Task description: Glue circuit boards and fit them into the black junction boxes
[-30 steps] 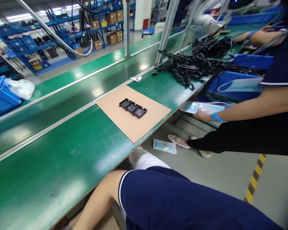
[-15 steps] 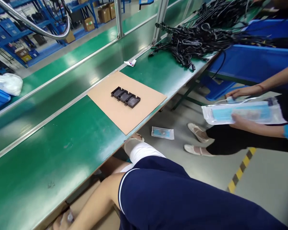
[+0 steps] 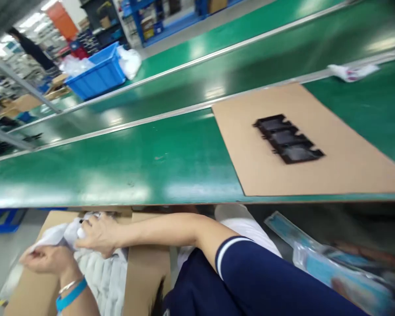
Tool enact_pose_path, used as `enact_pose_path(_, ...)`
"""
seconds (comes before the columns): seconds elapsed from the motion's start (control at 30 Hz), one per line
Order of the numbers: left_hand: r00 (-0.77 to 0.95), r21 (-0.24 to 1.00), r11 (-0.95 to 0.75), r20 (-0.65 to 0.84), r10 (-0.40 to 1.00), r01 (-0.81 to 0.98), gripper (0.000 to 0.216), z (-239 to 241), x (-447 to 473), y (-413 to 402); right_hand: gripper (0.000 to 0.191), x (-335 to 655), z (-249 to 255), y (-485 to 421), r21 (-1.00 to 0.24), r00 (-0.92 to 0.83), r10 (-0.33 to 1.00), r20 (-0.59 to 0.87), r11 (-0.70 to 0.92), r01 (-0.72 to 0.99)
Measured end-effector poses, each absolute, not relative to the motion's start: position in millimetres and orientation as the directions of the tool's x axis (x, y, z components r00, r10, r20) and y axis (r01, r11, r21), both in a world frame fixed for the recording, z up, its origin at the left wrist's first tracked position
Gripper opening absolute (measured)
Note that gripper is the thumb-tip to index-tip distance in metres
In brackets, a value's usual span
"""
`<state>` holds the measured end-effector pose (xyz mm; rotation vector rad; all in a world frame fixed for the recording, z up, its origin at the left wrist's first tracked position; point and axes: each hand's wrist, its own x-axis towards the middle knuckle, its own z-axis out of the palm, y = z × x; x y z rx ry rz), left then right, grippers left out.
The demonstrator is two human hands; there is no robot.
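Hands work low, under the bench edge, inside an open cardboard box (image 3: pixel 141 272) on the floor, where white wrapped stock (image 3: pixel 102 274) sits upright within reach. Left hand (image 3: pixel 44 259), wristband on, pinches a fold of the white liner. Right hand (image 3: pixel 98 235), arm stretched across the body, closes on the same liner. Farther right, a black tray (image 3: pixel 288 138) rests flat on a cardboard sheet (image 3: pixel 316 175).

Single head view, tilted, looking forward-down over near edge of green table (image 3: pixel 125 175); close above hands at open carton (image 3: pixel 145 263) beneath edge; frame motion-blurred.
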<state>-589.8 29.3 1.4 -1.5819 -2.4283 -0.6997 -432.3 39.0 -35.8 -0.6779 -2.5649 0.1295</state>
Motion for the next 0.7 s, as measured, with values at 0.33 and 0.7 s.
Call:
enact_pose_path(0.33, -0.334, 0.414, 0.021, 0.702, 0.629, 0.910, 0.009, 49.3, -461.9, 134.7, 0.066, -250.2, 33.8, 74.0, -0.338, -0.593, 0.637, 0.493, 0.768, 0.544)
enact_pose_path(0.7, 0.426, 0.234, -0.530, 0.376, 0.823, 0.815, 0.044, -5.4, -313.2, 175.5, 0.051, -76.7, -37.4, 132.1, -0.626, -0.244, 0.943, 0.228, 0.334, 0.705)
